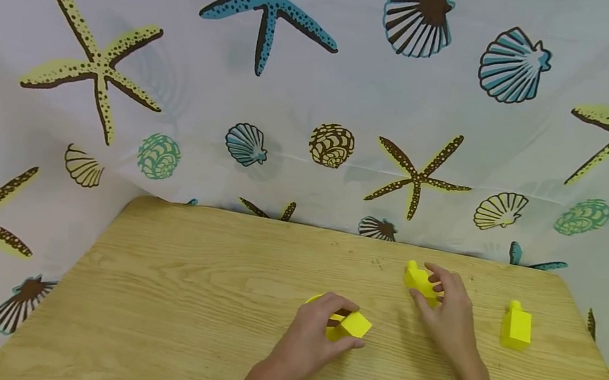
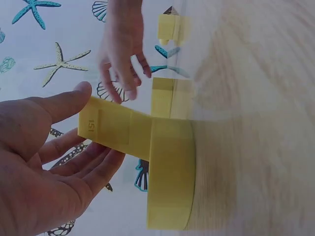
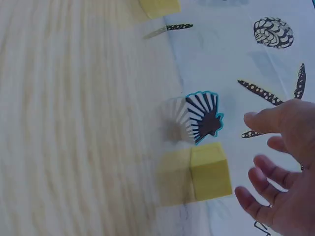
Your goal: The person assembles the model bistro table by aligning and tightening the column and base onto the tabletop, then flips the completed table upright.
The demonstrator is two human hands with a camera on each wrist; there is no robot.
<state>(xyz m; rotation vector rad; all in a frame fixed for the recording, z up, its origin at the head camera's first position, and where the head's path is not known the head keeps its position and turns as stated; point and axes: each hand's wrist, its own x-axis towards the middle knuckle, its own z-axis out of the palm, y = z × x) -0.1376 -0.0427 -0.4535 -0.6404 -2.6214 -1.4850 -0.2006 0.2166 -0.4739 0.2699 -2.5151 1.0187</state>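
Observation:
Low over the middle of the table, my left hand (image 1: 311, 330) pinches a yellow block (image 1: 357, 325) between thumb and fingers. In the left wrist view this block (image 2: 110, 125), marked with a small number, slants up from a thick yellow piece (image 2: 170, 182) with a curved side that sits on the table. Whether the two are joined I cannot tell. Farther back to the right, my right hand (image 1: 446, 320) hovers beside another yellow block (image 1: 419, 281) with a small knob. The right wrist view shows its fingers spread and apart from that block (image 3: 211, 172).
A third yellow block (image 1: 517, 327) with a knob on top stands at the right of the wooden table (image 1: 177, 302). White cloth (image 1: 305, 99) printed with shells and starfish hangs behind the table and at its sides.

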